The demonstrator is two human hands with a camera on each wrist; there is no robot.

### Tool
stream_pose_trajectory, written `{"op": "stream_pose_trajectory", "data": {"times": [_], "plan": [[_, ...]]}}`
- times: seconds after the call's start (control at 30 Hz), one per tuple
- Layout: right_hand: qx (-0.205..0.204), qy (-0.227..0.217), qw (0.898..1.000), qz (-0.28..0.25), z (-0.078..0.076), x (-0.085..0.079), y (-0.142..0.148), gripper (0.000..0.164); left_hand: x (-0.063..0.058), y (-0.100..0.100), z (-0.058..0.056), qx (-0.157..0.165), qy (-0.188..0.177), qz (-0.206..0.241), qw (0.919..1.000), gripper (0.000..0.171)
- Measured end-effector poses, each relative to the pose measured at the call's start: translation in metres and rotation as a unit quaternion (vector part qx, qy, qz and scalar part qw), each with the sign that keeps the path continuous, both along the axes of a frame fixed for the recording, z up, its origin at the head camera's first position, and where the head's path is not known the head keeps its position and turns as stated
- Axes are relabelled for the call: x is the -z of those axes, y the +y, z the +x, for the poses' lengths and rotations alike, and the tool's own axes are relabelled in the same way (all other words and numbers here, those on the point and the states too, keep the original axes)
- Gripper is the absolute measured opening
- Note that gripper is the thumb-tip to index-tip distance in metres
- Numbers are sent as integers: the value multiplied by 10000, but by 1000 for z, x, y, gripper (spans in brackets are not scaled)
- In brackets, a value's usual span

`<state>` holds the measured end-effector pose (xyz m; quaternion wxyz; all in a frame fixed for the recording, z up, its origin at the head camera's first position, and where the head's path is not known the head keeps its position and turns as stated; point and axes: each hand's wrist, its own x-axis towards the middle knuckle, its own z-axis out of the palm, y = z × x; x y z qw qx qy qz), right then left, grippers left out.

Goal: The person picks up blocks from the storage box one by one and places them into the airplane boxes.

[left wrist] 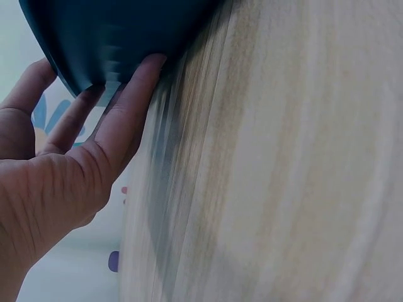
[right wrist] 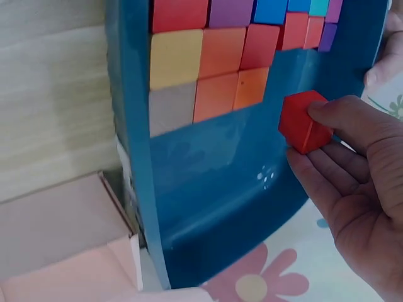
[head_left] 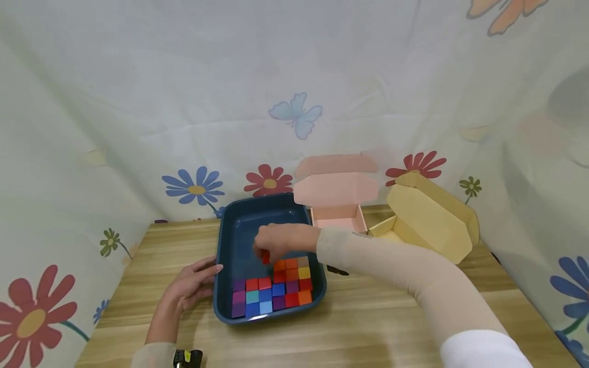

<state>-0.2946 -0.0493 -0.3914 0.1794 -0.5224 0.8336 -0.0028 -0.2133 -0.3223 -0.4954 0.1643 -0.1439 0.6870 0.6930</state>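
One red, wooden-looking cube (right wrist: 305, 123), pinched by the right hand (head_left: 280, 240) over the blue, rectangular, plastic-looking tray (head_left: 241, 243), seems light and stiff (best held by opposite faces), while the left hand (head_left: 194, 282) touches the tray's nine-o'clock wall with extended fingers.

Red held cube (right wrist: 305, 123); dark-blue tray (right wrist: 214, 167); pink box (head_left: 336, 189); flower-patterned backdrop (head_left: 207, 66).

A solid red cube (right wrist: 303, 121), pinched by the right hand (head_left: 279, 240), is over a dark blue tray (head_left: 241, 232) with colourful cubes (head_left: 265, 295) in rows.
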Motion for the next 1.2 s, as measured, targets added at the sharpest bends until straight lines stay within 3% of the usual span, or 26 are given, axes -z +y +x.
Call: {"op": "stream_pose_trajectory", "data": {"times": [0.43, 0.73, 0.93, 1.2], "plan": [[-207, 651, 9975, 153, -9, -21, 26, 31, 3, 0, -1, -13, -18, -34, 10000, 78], [-106, 852, 9960, 236, -19, -34, 60, 28, 2, -1, -2, 8, -26, 23, 10000, 75], [46, 1056, 9941, 230, -25, -41, 89, 28, 3, -2, 0, 26, -38, 76, 10000, 75], [-45, 1091, 9938, -211, -33, -41, 140, 18, -1, -2, -3, 63, -43, -4, 10000, 77]]}}
